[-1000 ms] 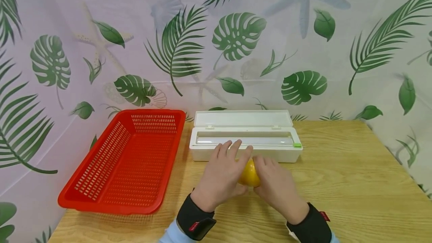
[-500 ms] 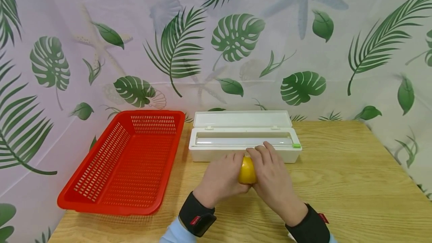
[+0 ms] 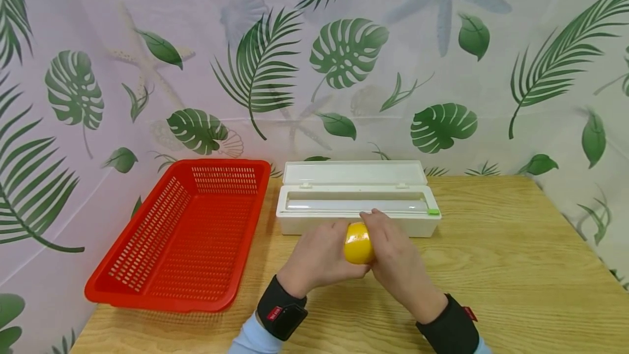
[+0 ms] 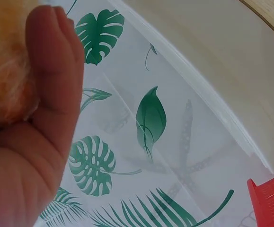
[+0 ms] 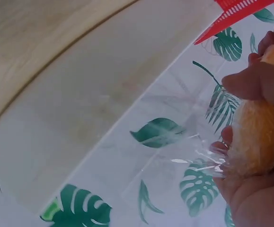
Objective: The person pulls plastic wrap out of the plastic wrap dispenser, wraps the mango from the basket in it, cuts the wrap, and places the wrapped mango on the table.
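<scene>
An orange (image 3: 358, 243), glossy with clear cling film, is between both hands in the middle of the head view. My left hand (image 3: 321, 253) grips it from the left. From the right, my right hand (image 3: 399, 266) holds it with its fingers against the side. In the left wrist view, film wrinkles over the orange (image 4: 6, 61) and a green spot shows at its lower left. A loose, creased end of cling film (image 5: 205, 156) sticks out from the fruit in the right wrist view. The underside of the orange is hidden by the hands.
Just behind the hands stands a white cling film dispenser (image 3: 363, 227), its lid (image 3: 354, 172) raised and a roll inside. A red plastic basket (image 3: 196, 250) is at the left of the wooden table (image 3: 516, 266). A leaf-print sheet (image 3: 344, 108) hangs behind.
The orange has shifted slightly left and up, and more of it shows. My left fingers, earlier spread over the top, have come down its side; my right hand has moved up around it.
</scene>
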The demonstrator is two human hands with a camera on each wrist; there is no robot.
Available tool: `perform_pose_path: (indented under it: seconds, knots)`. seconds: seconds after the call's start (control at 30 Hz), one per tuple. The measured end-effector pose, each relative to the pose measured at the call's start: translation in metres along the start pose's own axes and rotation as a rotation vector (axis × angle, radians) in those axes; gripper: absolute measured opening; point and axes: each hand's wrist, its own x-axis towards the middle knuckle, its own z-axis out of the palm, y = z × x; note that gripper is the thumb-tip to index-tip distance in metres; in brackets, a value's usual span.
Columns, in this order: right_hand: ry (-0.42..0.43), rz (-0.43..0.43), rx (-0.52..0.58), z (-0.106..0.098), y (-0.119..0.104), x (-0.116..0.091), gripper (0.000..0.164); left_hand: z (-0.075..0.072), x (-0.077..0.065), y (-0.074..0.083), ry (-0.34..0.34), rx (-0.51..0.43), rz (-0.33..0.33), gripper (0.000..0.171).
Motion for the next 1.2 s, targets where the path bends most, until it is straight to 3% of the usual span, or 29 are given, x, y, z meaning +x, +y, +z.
perform_pose_path:
  seconds: [0.37, 0.73, 1.0, 1.2]
  knots:
    - [0.067, 0.21, 0.244, 0.001, 0.003, 0.001, 0.061, 0.002, 0.001, 0.007, 0.109, 0.054, 0.054, 0.045]
    - [0.093, 0.344, 0.364, 0.0, 0.005, 0.001, 0.055, 0.003, 0.002, 0.011, 0.155, 0.118, 0.076, 0.051]
    - [-0.005, 0.495, 0.582, -0.004, 0.007, 0.0, 0.056, 0.007, 0.003, 0.012, 0.195, 0.215, 0.083, 0.059]
    - [-0.107, 0.649, 0.854, -0.009, 0.009, 0.0, 0.065, 0.011, 0.003, 0.012, 0.23, 0.31, 0.114, 0.063]
